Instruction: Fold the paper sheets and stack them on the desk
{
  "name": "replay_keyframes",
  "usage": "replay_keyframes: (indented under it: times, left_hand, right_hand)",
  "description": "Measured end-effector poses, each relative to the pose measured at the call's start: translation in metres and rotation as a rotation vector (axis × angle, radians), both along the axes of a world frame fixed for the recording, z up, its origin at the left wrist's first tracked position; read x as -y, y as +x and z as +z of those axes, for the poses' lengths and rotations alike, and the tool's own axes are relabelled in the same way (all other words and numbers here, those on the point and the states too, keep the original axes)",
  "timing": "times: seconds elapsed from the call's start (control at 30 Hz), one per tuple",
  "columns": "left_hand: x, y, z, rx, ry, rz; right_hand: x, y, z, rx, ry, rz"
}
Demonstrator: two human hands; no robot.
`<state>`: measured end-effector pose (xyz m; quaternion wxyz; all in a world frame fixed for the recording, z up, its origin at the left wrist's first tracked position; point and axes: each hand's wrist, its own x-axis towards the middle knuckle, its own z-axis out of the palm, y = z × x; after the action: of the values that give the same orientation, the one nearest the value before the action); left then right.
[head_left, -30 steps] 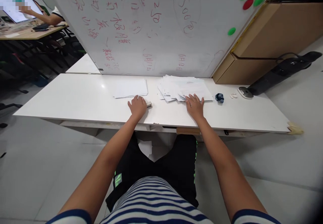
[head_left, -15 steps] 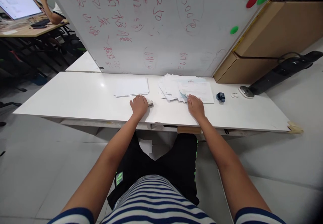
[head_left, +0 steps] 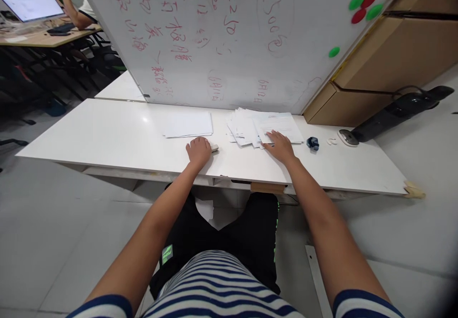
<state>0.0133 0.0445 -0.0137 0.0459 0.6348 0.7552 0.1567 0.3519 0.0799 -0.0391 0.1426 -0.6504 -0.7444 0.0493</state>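
Note:
My left hand (head_left: 199, 150) rests on the white table with its fingers curled over a small pale bar-shaped object with a dark underside (head_left: 214, 148); most of that object is hidden under the palm. My right hand (head_left: 280, 146) lies on the near edge of a printed sheet (head_left: 284, 123), fingers spread out. This sheet tops the right end of a loose, fanned pile of papers (head_left: 241, 126). Beyond my left hand lies a neater stack of white paper (head_left: 188, 124), apart from the fingers.
A whiteboard (head_left: 229, 60) with red writing and magnets rises behind the table (head_left: 89, 136). To the right are a small dark blue object (head_left: 312, 143), a white hook-like piece (head_left: 331, 142), a black cylindrical device (head_left: 390, 112) and cardboard boxes (head_left: 397, 55). Another person's arm (head_left: 73, 12) shows far left.
My right hand has gone from gripping the top sheet's bent corner to lying spread on the sheet, which is now flatter. The left hand stays in place. The view has tilted slightly.

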Motion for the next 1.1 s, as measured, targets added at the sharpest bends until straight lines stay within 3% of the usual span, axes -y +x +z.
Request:
replay_keyframes:
  times: [0.27,0.67,0.9,1.1]
  left_hand:
    - [0.0,0.0,0.0,-0.002,0.0,-0.002]
    - [0.0,0.0,0.0,0.014,0.012,-0.011]
    - [-0.001,-0.001,-0.003,0.02,0.035,-0.017]
    - [-0.001,0.0,-0.001,0.031,0.021,-0.012]
  right_hand:
    - [-0.001,0.003,0.01,-0.114,-0.048,0.007]
    - [-0.013,0.002,0.029,-0.052,-0.117,-0.188]
    - [-0.011,-0.001,0.032,0.002,-0.153,-0.044]
    - [-0.011,0.001,0.038,0.046,-0.231,-0.028]
